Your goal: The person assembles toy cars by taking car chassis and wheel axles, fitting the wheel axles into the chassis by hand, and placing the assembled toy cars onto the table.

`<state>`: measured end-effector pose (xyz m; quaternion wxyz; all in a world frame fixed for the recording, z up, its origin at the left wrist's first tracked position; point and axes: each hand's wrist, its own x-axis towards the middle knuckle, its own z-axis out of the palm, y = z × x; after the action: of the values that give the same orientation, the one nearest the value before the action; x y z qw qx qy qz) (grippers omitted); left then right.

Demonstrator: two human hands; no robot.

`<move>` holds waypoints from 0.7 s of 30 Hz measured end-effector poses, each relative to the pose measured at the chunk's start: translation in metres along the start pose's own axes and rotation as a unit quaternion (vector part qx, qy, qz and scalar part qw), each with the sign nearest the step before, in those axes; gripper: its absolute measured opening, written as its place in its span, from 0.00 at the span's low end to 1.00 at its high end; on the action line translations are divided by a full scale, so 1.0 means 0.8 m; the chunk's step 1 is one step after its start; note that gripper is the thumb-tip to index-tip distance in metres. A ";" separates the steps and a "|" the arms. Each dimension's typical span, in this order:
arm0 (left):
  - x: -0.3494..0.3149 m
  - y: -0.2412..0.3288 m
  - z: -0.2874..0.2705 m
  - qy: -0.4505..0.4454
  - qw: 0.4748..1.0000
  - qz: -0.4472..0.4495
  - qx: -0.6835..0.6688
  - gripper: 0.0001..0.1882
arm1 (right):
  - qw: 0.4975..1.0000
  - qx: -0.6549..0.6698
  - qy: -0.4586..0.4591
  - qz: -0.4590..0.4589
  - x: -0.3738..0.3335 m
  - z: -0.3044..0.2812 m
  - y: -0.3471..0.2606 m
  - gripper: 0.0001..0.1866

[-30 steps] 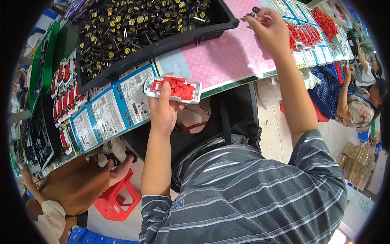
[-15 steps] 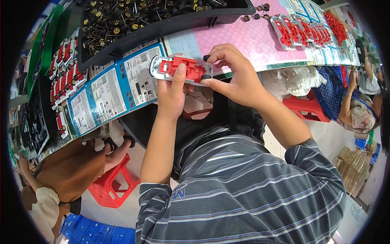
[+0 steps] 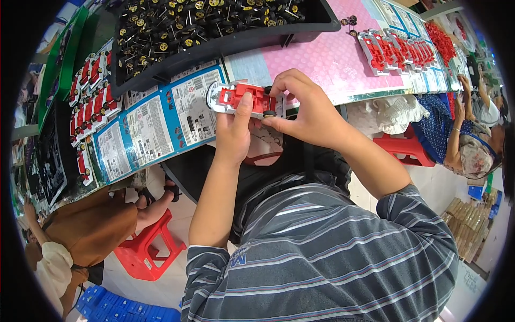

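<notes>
My left hand (image 3: 234, 131) is closed around a white toy car body (image 3: 213, 96), its thumb pressed on the red inner part (image 3: 248, 90). The car lies underside up. At the car's right end, a pair of black wheels on an axle (image 3: 270, 114) sits across the body. Thumb and fingers of my right hand (image 3: 308, 110) pinch these wheels from both sides. My right fingers partly hide the far wheel, and the axle between the wheels is hard to make out.
A black bin (image 3: 214, 47) full of wheel axles stands beyond my hands. Finished-looking cars (image 3: 88, 115) stand at left, and red-and-white car bodies (image 3: 397, 51) line the right. Loose axles (image 3: 350, 24) lie on the pink mat (image 3: 322, 59). Red stools (image 3: 150, 249) and other people are nearby.
The wheel pair has moved in against the car's end; before, it stood slightly off with the far wheel raised. My right fingers have drawn closer to the body. The whole view has shifted slightly.
</notes>
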<state>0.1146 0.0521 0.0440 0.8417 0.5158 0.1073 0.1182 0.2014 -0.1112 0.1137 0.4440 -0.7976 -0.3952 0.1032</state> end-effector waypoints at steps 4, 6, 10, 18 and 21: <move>-0.001 0.007 0.008 -0.001 0.999 0.008 -0.044 0.24 | 0.999 -0.023 -0.036 -0.015 0.008 -0.014 -0.002 0.24; -0.003 0.008 0.015 0.031 0.998 0.023 -0.044 0.25 | 0.997 -0.024 -0.052 -0.050 0.008 -0.018 -0.004 0.24; -0.005 0.010 0.010 0.021 0.998 -0.009 -0.065 0.24 | 0.985 -0.059 0.089 -0.132 0.054 -0.063 0.015 0.14; 0.005 0.000 0.005 -0.022 0.997 -0.002 -0.071 0.23 | 0.958 -0.257 0.094 0.083 0.181 -0.111 0.042 0.18; 0.001 0.001 0.005 0.023 0.998 -0.012 -0.061 0.28 | 0.953 -0.264 0.120 0.085 0.175 -0.102 0.060 0.22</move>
<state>0.1166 0.0495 0.0462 0.8701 0.4594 0.1256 0.1268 0.3625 -0.0754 0.1494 0.2509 -0.9234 -0.2834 -0.0639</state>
